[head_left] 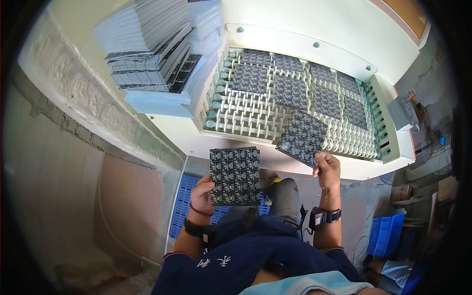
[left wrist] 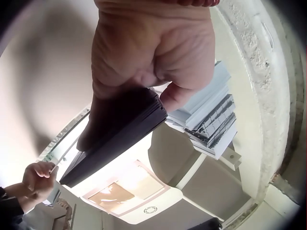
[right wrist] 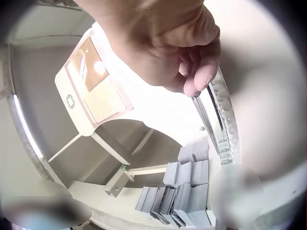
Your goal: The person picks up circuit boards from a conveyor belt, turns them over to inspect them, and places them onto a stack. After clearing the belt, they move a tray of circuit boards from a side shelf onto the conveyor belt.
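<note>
A stack of dark circuit panels (head_left: 235,176) is being held upright in the left hand (head_left: 202,195), with the fingers curled around its lower left edge – in the left wrist view the thumb and fingers (left wrist: 178,94) are seen clamped on the stack's end. A single dark panel (head_left: 302,137) is being pinched by one corner in the right hand (head_left: 328,169), at about one o'clock from the stack, and is being held tilted over the near edge of the roller conveyor (head_left: 246,120); the right wrist view shows the fingertips (right wrist: 199,79) closed on the panel's thin edge. Whether the panel is already touching the rollers cannot be told. Further panels (head_left: 290,91) are lying flat on the white rollers toward twelve o'clock, set side by side in rows. A tall heap of stacked panels and pale sheets (head_left: 152,54) is sitting on the white machine top (head_left: 167,123) at about eleven o'clock, well apart from both hands. Blue crates (head_left: 386,233) are standing on the floor at four o'clock. The step in hand is judged to be the feeding of panels one at a time from the held stack onto the conveyor – the next move would seem to call for the single panel being lowered flat onto free rollers beside its neighbours and the pinch being let go, without overlap.
</note>
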### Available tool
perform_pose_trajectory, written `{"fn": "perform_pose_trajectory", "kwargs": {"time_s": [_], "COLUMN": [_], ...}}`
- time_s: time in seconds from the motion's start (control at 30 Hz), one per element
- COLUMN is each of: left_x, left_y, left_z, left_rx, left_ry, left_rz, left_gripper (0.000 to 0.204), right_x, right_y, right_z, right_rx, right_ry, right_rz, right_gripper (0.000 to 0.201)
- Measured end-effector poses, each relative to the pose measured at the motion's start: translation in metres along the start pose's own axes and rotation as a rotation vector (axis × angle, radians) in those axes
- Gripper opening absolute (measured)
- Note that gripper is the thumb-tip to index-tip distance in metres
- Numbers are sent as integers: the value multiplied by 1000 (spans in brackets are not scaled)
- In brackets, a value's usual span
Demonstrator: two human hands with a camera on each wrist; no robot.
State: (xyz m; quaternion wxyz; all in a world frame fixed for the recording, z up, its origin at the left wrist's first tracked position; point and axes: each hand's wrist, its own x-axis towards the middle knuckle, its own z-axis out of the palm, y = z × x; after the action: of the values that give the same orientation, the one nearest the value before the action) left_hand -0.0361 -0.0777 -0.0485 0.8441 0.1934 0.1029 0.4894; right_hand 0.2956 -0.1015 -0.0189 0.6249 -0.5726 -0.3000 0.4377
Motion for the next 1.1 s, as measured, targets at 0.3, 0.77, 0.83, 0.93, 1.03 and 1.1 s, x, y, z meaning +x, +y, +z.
{"fn": "perform_pose_trajectory", "kwargs": {"time_s": [0.3,0.77,0.83,0.93,1.03,1.1], "left_x": [-19,11,18,27,35,42], "left_y": [6,-9,-15,-22,-30,-35], "left_z": [12,10,13,20,27,34], "left_rx": [112,211,226,251,271,279], "left_ry": [80,112,75,76,58,51], "left_rz": [69,-5,11,-3,-22,-25], "left_gripper": [49,38,36,35,35,35], "right_x": [18,43,39,11,-23,-32], "right_y": [-2,-18,-16,-17,-15,-3], "right_z": [94,28,21,26,43,47], "right_rx": [-47,-278,-658,-574,-299,-258], "right_ry": [-212,-15,73,52,-294,-363], "right_rz": [70,-56,-266,-268,110,156], "right_gripper": [14,20,21,24,21,15]}}
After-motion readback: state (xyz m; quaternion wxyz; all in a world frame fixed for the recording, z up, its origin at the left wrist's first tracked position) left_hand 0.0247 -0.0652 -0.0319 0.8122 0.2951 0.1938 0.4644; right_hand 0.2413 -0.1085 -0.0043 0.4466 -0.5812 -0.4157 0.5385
